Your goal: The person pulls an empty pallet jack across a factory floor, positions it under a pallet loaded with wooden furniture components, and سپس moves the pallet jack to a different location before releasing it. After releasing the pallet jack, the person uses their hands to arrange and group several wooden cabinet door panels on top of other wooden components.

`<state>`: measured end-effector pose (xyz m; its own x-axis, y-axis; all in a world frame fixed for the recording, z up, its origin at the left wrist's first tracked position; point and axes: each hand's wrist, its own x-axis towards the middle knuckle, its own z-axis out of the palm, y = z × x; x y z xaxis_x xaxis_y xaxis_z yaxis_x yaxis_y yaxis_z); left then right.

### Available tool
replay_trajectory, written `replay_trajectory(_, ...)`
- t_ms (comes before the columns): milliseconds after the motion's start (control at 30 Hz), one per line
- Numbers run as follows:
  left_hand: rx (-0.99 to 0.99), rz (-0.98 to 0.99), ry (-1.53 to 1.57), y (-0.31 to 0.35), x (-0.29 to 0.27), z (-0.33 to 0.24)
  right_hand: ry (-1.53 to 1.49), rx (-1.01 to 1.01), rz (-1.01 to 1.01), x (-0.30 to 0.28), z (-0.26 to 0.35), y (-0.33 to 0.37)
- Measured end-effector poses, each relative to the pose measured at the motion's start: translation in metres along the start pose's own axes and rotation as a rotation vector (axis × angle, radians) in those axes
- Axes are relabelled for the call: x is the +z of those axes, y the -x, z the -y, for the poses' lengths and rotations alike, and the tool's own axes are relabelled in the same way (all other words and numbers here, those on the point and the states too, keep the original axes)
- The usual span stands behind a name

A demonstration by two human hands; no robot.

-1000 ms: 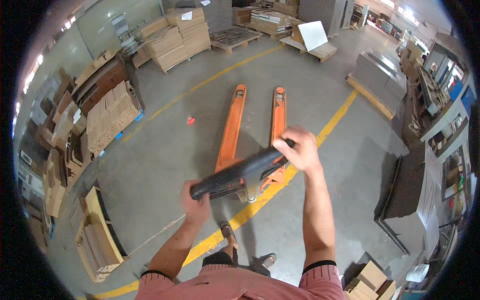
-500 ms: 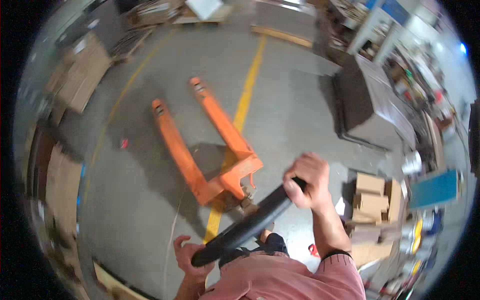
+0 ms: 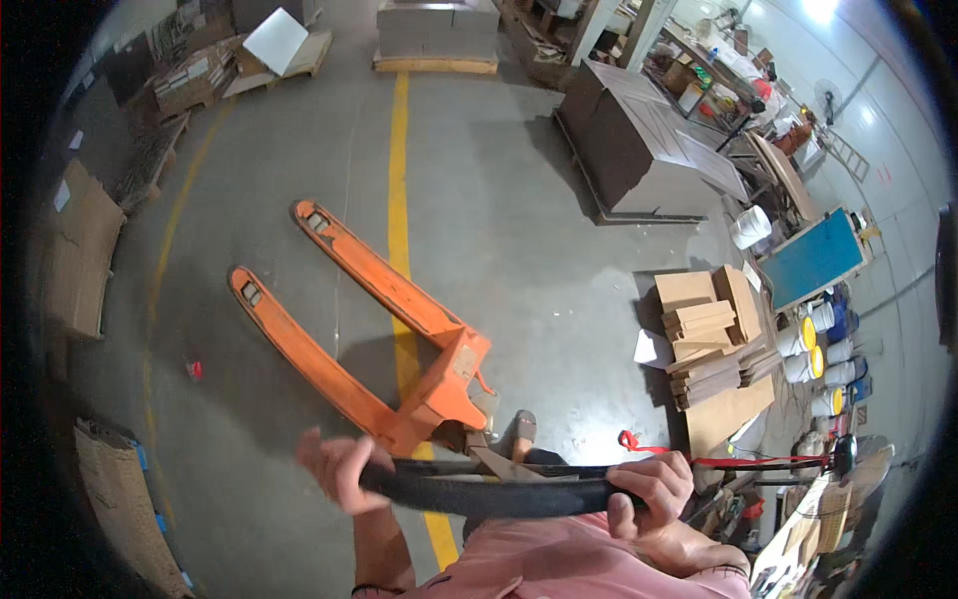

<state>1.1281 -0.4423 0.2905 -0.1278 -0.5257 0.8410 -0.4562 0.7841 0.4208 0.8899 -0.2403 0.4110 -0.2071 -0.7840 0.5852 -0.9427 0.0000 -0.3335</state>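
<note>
An orange pallet jack (image 3: 339, 290) stands on the grey floor, its two bare forks pointing up and left, away from me. Across my body runs its black handle (image 3: 489, 492), roughly level. At the handle's left end, the fingers of my left hand (image 3: 344, 471) curl around it, slightly blurred. My right hand (image 3: 651, 491) grips the right end, thumb in front. Below the handle the steering stem is partly hidden. One foot in a sandal (image 3: 526, 427) shows just beyond the handle, close to the jack's wheel end.
A yellow floor line (image 3: 398, 180) passes under the jack. Wrapped grey stacks stand ahead (image 3: 437, 40) and at the right (image 3: 639, 140). Flattened cardboard (image 3: 699, 319), a blue board (image 3: 813, 260) and several buckets line the right. More cardboard (image 3: 80, 250) is at the left.
The handle has swung from a steep slant to nearly level; my right hand has come down and my left hand up. The jack's forks point further left, and the surroundings have shifted left in view.
</note>
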Motion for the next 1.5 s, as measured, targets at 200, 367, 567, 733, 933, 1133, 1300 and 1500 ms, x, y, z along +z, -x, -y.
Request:
replay_trajectory(200, 0.083, -0.137, 0.039, -0.045, 0.095, 0.038, 0.096, -0.061, -0.018, 0.015, 0.023, -0.010)
replay_trajectory(367, 0.013, -0.066, 0.212, -0.069, 0.153, 0.026, 0.167, 0.027, -0.160, 0.023, -0.029, -0.048)
replay_trajectory(567, -0.226, 0.011, 0.193, -0.094, 0.248, 0.015, 0.231, 0.185, -0.194, 0.038, -0.121, -0.110)
replay_trajectory(733, -0.267, 0.044, 0.128, -0.128, 0.333, 0.000, 0.160, 0.305, -0.193, 0.042, -0.217, -0.173)
replay_trajectory(933, -0.577, 0.151, 0.056, -0.176, 0.443, -0.008, 0.105, 0.453, -0.056, 0.061, -0.347, -0.271)
replay_trajectory(1133, -0.623, 0.118, 0.065, -0.231, 0.569, -0.006, 0.111, 0.486, 0.117, 0.084, -0.482, -0.381)
replay_trajectory(1300, -0.605, 0.010, 0.051, -0.285, 0.668, 0.036, 0.078, 0.482, 0.119, 0.150, -0.585, -0.495)
replay_trajectory(1500, -0.634, -0.133, 0.102, -0.358, 0.789, 0.107, -0.029, 0.310, 0.223, 0.243, -0.710, -0.658)
